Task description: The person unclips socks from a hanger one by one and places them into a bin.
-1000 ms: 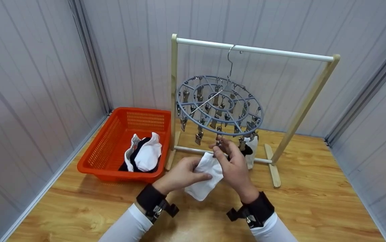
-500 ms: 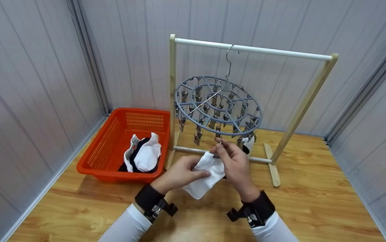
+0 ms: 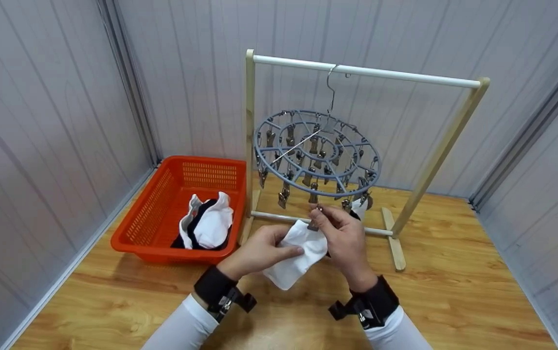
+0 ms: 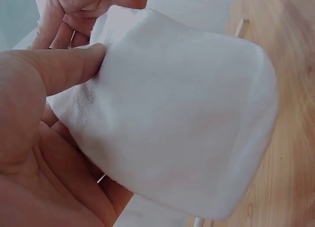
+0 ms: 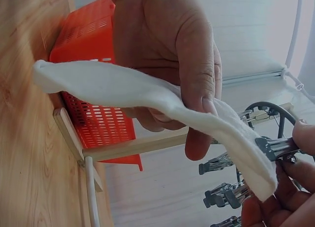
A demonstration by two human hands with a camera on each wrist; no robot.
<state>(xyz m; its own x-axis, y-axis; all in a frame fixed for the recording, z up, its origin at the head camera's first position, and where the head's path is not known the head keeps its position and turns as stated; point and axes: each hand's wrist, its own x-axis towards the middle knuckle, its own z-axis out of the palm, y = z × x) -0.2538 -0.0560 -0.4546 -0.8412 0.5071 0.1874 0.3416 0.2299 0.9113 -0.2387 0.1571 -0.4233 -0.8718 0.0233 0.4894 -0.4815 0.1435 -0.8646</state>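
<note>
My left hand point(image 3: 279, 245) grips a white sock point(image 3: 291, 265) in front of me, thumb point(image 4: 49, 72) pressed on its face. My right hand point(image 3: 320, 216) pinches a metal clip point(image 3: 313, 224) that hangs from the round grey clip hanger point(image 3: 317, 155). The clip point(image 5: 275, 147) sits at the sock's point(image 5: 147, 96) upper edge, with the right hand's fingertips point(image 5: 300, 138) on it. The hanger hooks over the white bar of a wooden rack point(image 3: 366, 73). In the left wrist view the sock point(image 4: 172, 118) fills most of the picture.
An orange basket point(image 3: 162, 204) with several white and dark socks point(image 3: 208, 223) stands on the wooden floor left of the rack. Another white sock point(image 3: 359, 206) hangs from a clip on the hanger's right side. Grey panel walls close in on three sides.
Both hands have sunk slightly with the sock. The right hand has drawn a clip down to the sock's upper edge, and the hanger has swayed a little.
</note>
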